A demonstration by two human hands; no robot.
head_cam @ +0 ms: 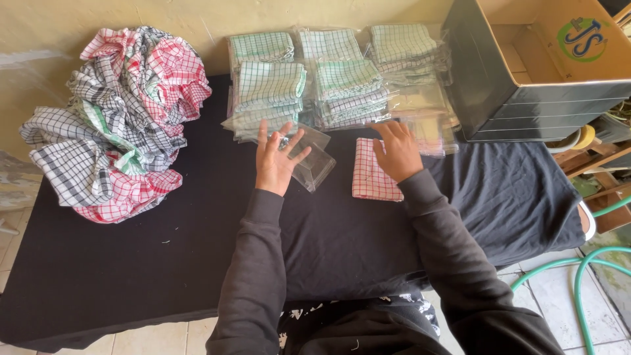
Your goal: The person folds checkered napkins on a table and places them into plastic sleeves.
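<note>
A person's left hand point(277, 160), fingers spread flat, presses on an empty clear plastic sleeve point(307, 160) on the black-covered table point(131, 263), holding nothing closed in its grasp. The right hand point(398, 152) rests palm-down on the upper end of a folded red-checked cloth point(372, 172), fingers loosely open rather than pinching. The cloth lies just right of the sleeve, its long axis running away from the body (the right hand is clearly nearer it). Beyond both hands sit stacks of bagged green-checked cloths point(338, 75); a heap of loose checked cloths point(121, 121) lies far left, an open cardboard box point(539, 66) far right.
</note>
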